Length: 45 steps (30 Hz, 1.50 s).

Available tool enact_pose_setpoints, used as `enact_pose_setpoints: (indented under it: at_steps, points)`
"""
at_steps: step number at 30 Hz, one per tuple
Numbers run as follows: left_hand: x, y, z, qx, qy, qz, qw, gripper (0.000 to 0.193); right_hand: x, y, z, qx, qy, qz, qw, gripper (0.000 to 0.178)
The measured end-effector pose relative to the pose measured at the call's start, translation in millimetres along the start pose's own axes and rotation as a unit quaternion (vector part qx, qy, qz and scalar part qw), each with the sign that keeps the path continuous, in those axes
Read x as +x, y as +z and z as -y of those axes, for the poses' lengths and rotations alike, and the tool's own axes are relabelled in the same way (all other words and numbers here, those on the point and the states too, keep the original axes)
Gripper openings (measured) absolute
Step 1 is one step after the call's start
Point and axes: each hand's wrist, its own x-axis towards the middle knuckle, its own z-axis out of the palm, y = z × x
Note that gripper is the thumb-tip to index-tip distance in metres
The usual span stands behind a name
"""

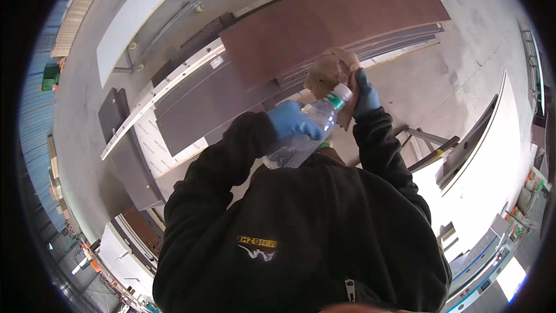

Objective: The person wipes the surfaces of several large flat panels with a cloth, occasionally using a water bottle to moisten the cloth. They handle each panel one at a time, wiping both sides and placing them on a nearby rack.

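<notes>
A clear plastic bottle (311, 133) is in my left hand (293, 120), whose blue-gloved fingers wrap round its body. The bottle lies tilted, its pale cap and green neck band (336, 101) pointing up and to the right. My right hand (366, 94), also in a blue glove, grips a crumpled brown cloth (329, 73) beside the cap. Part of the cloth hangs below that hand. Whether the cap touches the cloth I cannot tell. Both hands are in front of my chest, in black sleeves.
Ahead lies a stack of boards topped by a reddish-brown panel (336, 20), with a dark grey panel (202, 104) to its left. A white panel (139, 14) stands on a wheeled frame at the far left. Large white boards (486, 179) are at the right.
</notes>
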Motion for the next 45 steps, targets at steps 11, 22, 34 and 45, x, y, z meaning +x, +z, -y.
enact_pose_setpoints:
  at_steps: [11,22,34,45]
  points:
    - [22.5,-89.4,-5.3,-0.057,-0.029,-0.045,0.997,0.066,95.4,70.2,12.8,-0.006,0.045,0.021,0.999,0.054]
    - [57.9,-91.4,-8.1,0.021,-0.028,-0.377,0.925,0.063,215.7,41.0,73.5,0.016,0.117,0.085,0.989,0.054]
    - [3.0,-168.1,196.0,-0.306,0.172,-0.746,0.566,0.071,347.1,-19.9,21.0,-0.791,-0.450,-0.075,0.407,0.058]
    - [43.5,-218.8,346.8,-0.405,0.181,-0.811,0.382,0.080,301.6,115.6,-85.8,-0.793,-0.331,0.401,0.316,0.061]
